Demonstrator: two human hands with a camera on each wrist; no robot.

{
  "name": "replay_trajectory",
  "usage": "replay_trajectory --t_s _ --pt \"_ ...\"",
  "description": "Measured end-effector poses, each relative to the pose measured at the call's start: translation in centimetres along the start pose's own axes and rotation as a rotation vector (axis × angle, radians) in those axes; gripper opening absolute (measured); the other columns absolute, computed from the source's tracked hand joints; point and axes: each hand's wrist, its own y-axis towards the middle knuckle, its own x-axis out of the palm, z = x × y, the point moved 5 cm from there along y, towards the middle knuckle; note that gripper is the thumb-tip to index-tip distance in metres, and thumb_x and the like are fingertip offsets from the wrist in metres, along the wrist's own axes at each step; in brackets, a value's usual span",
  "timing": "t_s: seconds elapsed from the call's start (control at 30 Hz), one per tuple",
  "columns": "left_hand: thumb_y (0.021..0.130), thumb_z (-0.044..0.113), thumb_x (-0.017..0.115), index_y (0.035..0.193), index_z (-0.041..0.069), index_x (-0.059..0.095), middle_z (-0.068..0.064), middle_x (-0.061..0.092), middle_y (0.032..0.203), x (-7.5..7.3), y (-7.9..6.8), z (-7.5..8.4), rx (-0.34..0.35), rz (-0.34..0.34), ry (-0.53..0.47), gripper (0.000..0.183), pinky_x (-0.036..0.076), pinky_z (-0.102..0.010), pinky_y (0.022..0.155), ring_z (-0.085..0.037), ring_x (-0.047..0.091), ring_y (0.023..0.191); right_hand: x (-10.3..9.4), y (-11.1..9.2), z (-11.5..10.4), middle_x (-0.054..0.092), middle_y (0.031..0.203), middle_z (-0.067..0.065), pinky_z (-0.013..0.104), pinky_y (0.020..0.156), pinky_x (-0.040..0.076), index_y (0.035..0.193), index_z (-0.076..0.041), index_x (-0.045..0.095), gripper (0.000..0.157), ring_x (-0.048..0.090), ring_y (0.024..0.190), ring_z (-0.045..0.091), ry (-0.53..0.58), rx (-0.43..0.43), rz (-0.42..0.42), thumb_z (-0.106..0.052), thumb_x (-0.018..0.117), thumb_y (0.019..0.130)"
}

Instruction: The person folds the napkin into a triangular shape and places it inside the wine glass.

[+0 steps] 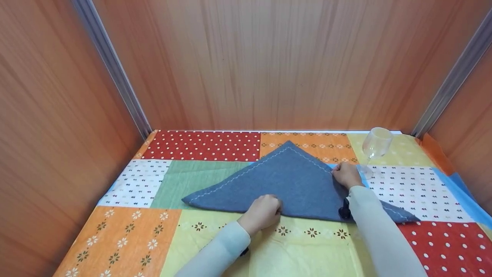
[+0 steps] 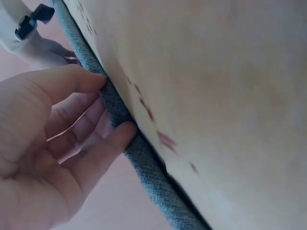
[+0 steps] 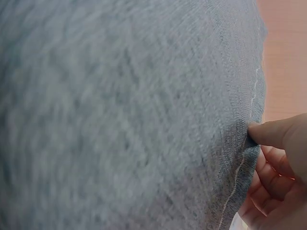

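Observation:
A blue-grey cloth napkin (image 1: 292,184) with white stitching near its border lies folded in a triangle, its point toward the back wall. My left hand (image 1: 262,212) is at the middle of the near folded edge. In the left wrist view, thumb and finger of the left hand (image 2: 62,129) hold that fold (image 2: 117,105), fingertips a little apart. My right hand (image 1: 348,175) pinches the stitched right-hand edge. The right wrist view shows the thumb of the right hand (image 3: 278,158) on top of the napkin (image 3: 144,120) and curled fingers partly hidden beneath the border.
A clear stemmed glass (image 1: 376,143) stands just beyond my right hand, close to the napkin's right side. The table has a colourful patchwork tablecloth (image 1: 207,144). Wood-patterned panels (image 1: 253,65) enclose the back and both sides.

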Motion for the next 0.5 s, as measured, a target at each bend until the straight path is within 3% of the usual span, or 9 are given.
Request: replay_trajectory --t_s 0.27,0.5 --pt "0.087 0.004 0.071 0.088 0.009 0.077 -0.001 0.069 0.085 -0.3 1.2 -2.2 -0.099 -0.004 -0.034 0.008 0.055 -0.030 0.074 -0.018 0.066 0.083 0.0 0.1 0.1 0.048 0.059 0.001 0.033 0.056 0.038 0.063 -0.010 0.054 0.036 0.047 0.058 0.018 -0.010 0.018 0.027 -0.010 0.057 0.099" --pt "0.088 0.002 0.069 0.086 0.009 0.076 -0.002 0.071 0.087 -0.5 2.3 -3.8 -0.165 0.014 -0.063 0.010 0.055 -0.029 0.073 -0.016 0.067 0.083 0.0 0.3 0.5 0.042 0.055 -0.001 0.033 0.056 0.037 0.058 -0.013 0.049 0.041 0.046 0.055 0.018 -0.023 0.022 0.019 -0.012 0.057 0.098"
